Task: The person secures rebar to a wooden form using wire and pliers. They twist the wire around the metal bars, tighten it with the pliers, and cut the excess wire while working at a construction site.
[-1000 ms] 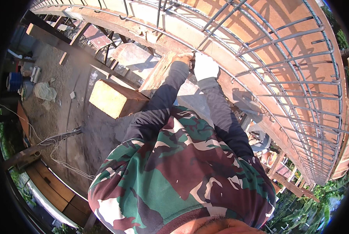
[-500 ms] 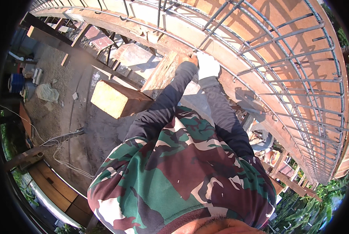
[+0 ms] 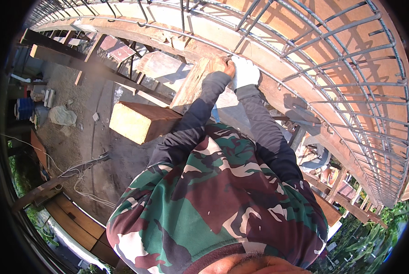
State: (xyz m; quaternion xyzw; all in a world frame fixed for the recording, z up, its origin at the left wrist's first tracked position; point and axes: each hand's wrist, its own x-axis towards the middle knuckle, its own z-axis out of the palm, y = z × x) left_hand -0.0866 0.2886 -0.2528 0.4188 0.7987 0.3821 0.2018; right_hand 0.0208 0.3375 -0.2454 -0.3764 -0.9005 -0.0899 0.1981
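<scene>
My left hand (image 3: 222, 66) is bare and my right hand (image 3: 244, 72) wears a white glove. Both sit side by side on a steel bar (image 3: 277, 81) at the near edge of a rebar grid (image 3: 346, 73). The grid lies over orange-brown formwork boards (image 3: 332, 41). The gloved fingers curl over the bar. The left hand is half hidden behind the right one and its dark sleeve, so its grip is unclear. My dark sleeves and camouflage shirt (image 3: 213, 196) fill the lower middle.
Below the edge are a thick wooden block (image 3: 140, 121), a slanted plank (image 3: 191, 84) and dark support beams (image 3: 90, 68). On the dirt ground far below lie a blue bucket (image 3: 25, 108), a white sack (image 3: 62, 116) and loose cables (image 3: 81, 171). Green plants (image 3: 373, 228) stand at the lower right.
Both hands stay together at the same spot on the edge bar. The view has shifted slightly, with the hands now a little higher in the picture.
</scene>
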